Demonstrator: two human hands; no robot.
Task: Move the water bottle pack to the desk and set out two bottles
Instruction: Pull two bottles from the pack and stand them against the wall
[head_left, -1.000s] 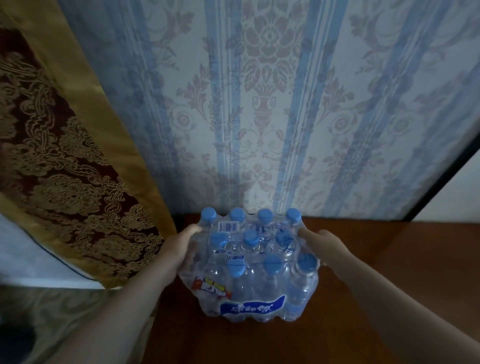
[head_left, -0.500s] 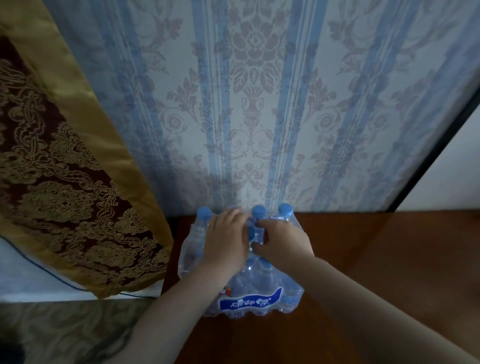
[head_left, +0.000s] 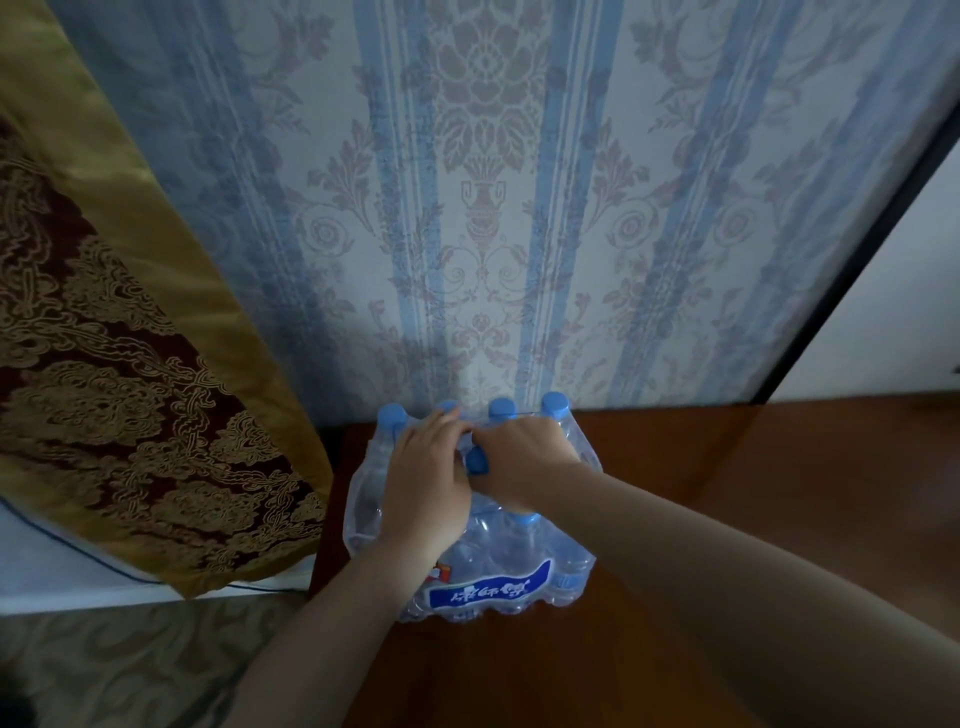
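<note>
Head view, from the left: the brown and gold curtain (head_left: 119, 374) hangs left of the water bottle pack (head_left: 470, 525), its lower corner near the pack's left side but apart from it. The pack itself stands upright on the wooden counter (head_left: 727, 519), at the counter's left end and close against the striped wallpaper (head_left: 483, 208) behind it.

Your left hand (head_left: 428, 488) lies over the pack's top left, fingers (head_left: 447, 423) curled down into the shrink film near the back row of blue caps (head_left: 555, 402). I judge they are pinching the film, though the contact itself is hidden under the hand. Just right of it, touching it, your right hand (head_left: 522, 460) is bunched over the pack's top middle, fingers closed on the film beside one cap; what exactly they hold cannot be made out.

Expect the pack to be heavy as a whole, since it looks full of water, so leave it where it stands and work on the wrap. The film is thin, soft and slick; it should stretch before it tears, so take it where it spans the gap between caps and pull your hands apart. The bottles are smooth, thin-walled and will dent under a squeeze. Once the film opens, take each by the neck just under its cap, or round the body, and lift straight up.

To the right of the pack the counter runs on.
</note>
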